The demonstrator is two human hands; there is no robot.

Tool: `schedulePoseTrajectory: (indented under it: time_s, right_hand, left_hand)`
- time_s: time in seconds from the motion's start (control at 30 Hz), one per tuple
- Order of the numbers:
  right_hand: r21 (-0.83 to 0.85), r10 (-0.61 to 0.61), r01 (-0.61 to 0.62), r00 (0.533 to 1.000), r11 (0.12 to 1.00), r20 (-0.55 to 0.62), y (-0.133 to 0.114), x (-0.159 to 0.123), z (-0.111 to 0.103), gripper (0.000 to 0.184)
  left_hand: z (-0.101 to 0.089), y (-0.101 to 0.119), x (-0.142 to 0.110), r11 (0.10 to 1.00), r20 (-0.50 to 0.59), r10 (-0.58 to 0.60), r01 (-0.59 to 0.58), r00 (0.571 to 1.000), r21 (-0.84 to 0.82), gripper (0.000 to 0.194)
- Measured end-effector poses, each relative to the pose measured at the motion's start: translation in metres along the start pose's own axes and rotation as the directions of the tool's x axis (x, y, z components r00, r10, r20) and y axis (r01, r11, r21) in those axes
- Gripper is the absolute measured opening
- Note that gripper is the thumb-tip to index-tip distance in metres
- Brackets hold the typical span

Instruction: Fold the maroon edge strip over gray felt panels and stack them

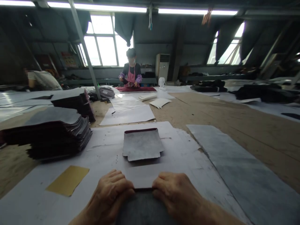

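Both my hands rest at the near edge of the table on a grey cut sheet with a dark red underside. My left hand presses its curled fingers on the sheet's left part. My right hand does the same on the right part, fingertips at a fold line. A second grey cut piece with a dark red edge lies flat just beyond, untouched. Below my hands a dark grey surface shows.
Tall stacks of grey and dark red cut sheets stand at the left. A tan card lies at front left. White paper sheets cover the brown table. One person works at the far end, another at far left.
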State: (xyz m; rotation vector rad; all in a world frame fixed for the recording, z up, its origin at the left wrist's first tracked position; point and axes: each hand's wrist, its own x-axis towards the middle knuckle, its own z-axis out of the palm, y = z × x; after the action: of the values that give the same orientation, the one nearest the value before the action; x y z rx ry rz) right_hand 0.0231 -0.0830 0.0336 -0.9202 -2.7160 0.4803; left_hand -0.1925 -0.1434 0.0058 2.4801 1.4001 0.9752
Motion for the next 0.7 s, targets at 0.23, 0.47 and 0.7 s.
schedulePoseTrajectory:
  time_s: [0.23,0.47,0.7]
  right_hand:
    - [0.198,0.234,-0.237,0.971,0.951,0.04,0.02,-0.019,-0.022,0.018]
    - [0.391,0.345,-0.342,0.936,0.855,0.065,0.018,-0.012,-0.046,0.022]
    - [0.359,0.375,-0.318,0.922,0.878,-0.099,0.04,0.053,-0.078,0.024]
  left_hand:
    - [-0.01,0.002,0.006,0.994,0.076,-0.043,0.051,0.996,-0.1,0.018]
    - [-0.007,0.008,0.004,0.983,-0.044,-0.183,0.183,0.982,-0.005,0.018]
    - [-0.061,-0.02,0.076,0.927,-0.045,-0.363,0.365,0.931,0.087,0.02]
